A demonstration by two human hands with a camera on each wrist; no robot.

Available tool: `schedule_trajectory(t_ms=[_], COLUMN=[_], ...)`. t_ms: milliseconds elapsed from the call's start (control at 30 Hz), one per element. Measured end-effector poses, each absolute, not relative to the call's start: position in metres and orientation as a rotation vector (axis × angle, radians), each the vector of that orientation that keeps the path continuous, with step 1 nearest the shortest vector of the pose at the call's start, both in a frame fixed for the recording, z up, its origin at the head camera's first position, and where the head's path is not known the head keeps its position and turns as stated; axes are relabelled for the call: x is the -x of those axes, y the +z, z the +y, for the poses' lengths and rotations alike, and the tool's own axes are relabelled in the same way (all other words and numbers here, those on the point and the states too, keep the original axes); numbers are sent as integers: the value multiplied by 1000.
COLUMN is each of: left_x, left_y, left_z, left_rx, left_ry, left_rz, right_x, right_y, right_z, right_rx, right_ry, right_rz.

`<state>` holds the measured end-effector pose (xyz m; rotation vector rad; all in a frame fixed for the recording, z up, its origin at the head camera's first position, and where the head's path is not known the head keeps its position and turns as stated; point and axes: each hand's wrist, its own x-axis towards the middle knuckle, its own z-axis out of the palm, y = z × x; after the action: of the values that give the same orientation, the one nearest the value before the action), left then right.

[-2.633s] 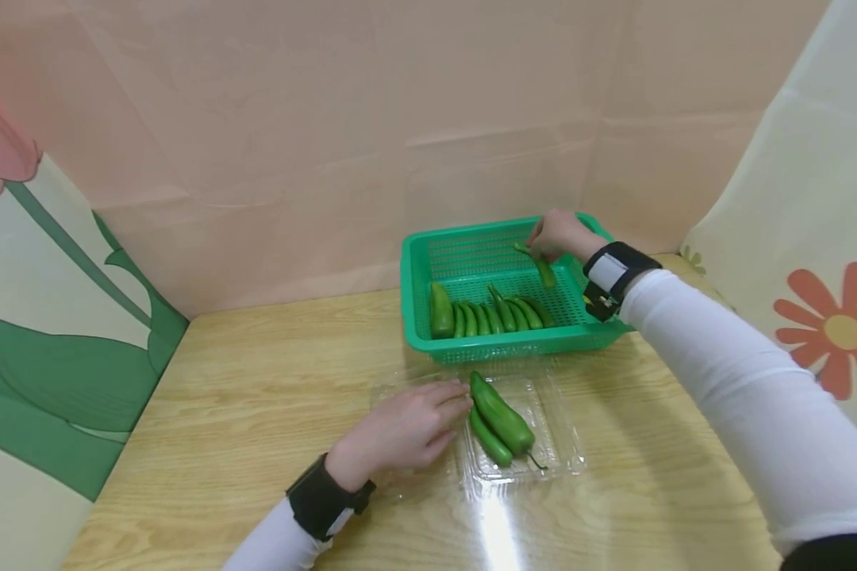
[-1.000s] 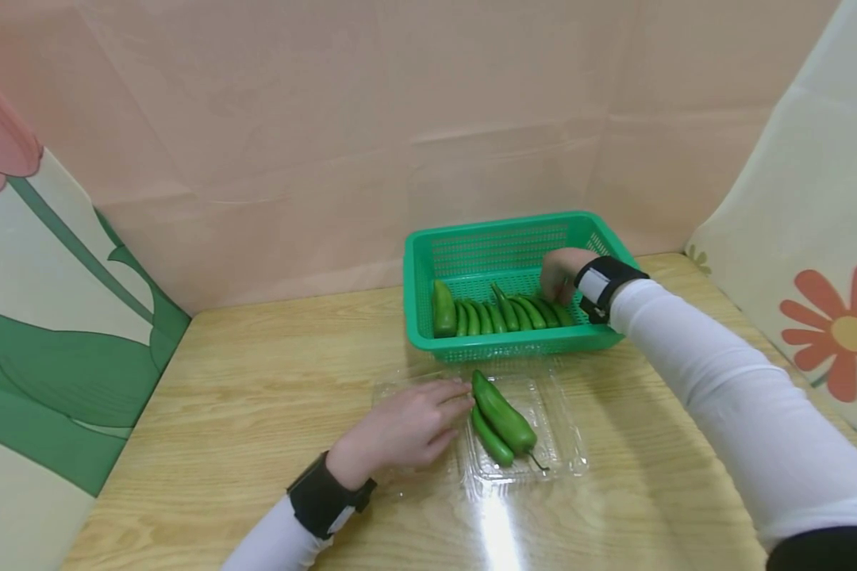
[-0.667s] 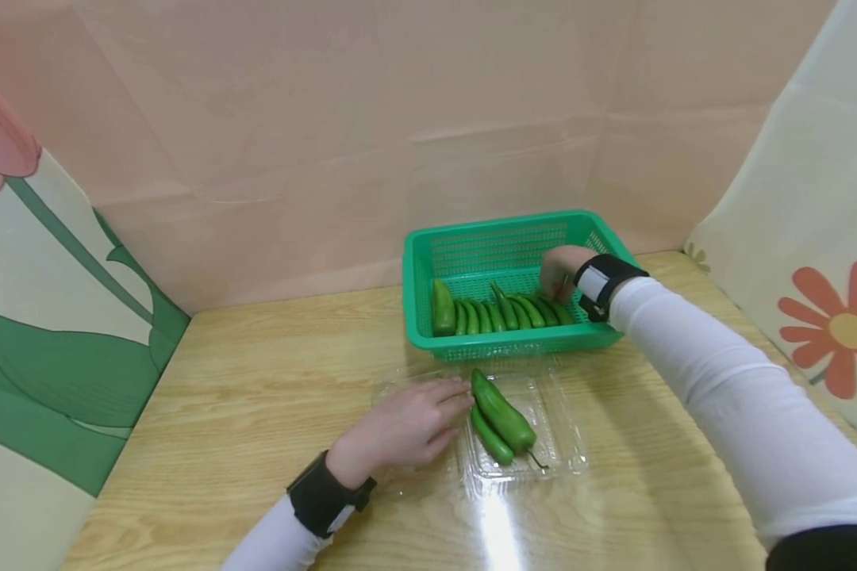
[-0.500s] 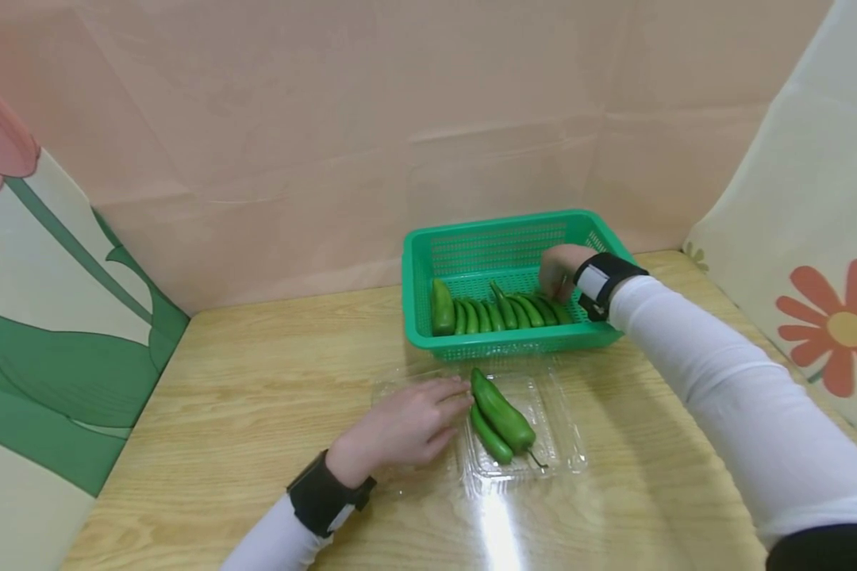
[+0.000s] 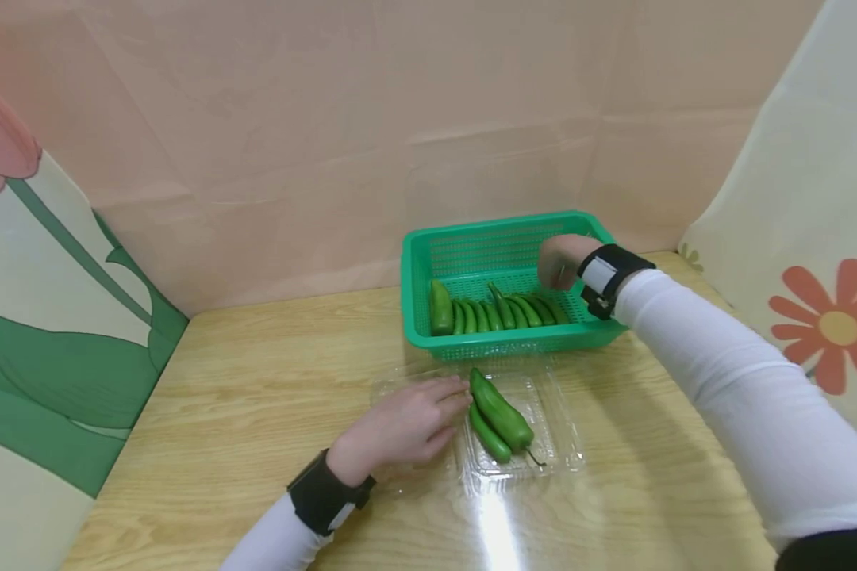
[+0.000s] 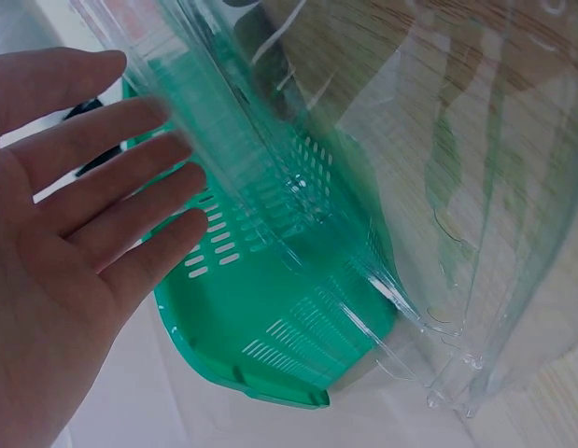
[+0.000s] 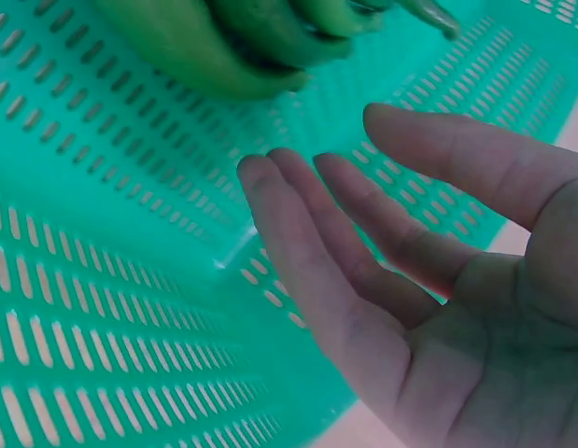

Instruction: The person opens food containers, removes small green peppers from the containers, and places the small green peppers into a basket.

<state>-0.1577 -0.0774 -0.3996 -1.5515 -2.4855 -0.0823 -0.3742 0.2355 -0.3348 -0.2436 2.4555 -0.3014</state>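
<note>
My right hand (image 5: 566, 258) hovers inside the green plastic basket (image 5: 503, 345), just beyond the right end of a row of green chili peppers (image 5: 507, 312). In the right wrist view its fingers (image 7: 298, 224) are relaxed and hold nothing, apart from the peppers (image 7: 209, 56). My left hand (image 5: 410, 424) lies over the left half of an unfolded clear plastic clamshell box (image 5: 564, 452). Its fingers are extended, with the tips (image 6: 186, 177) at the clear wall. The box's right half holds a large green pepper (image 5: 501, 412) and a slimmer one (image 5: 487, 436) side by side.
A wooden table (image 5: 293, 381) bears everything, with the basket behind the box. A pinkish sheet (image 5: 293, 159) backs the table. Printed panels stand at both sides, a flower (image 5: 839, 327) showing on the right one.
My right hand has lowered a green chili pepper onto the right end of the basket's row and released it. It has since risen slightly. My left hand stays in place.
</note>
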Motion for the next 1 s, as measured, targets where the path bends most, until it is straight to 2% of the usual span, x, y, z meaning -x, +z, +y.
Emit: schedule_trajectory(t_ms=[200, 433, 1000], left_x=[157, 157, 157], left_y=[-400, -401, -401], left_z=[-80, -84, -87], left_rx=[1544, 1535, 1508], left_ry=[-99, -100, -81], left_rz=[-2492, -2503, -2515], right_x=[369, 354, 269], right_y=[-320, -296, -288], right_z=[232, 221, 191], right_rx=[232, 299, 372], right_ry=[-464, -443, -553], right_rz=[2516, 2697, 3043])
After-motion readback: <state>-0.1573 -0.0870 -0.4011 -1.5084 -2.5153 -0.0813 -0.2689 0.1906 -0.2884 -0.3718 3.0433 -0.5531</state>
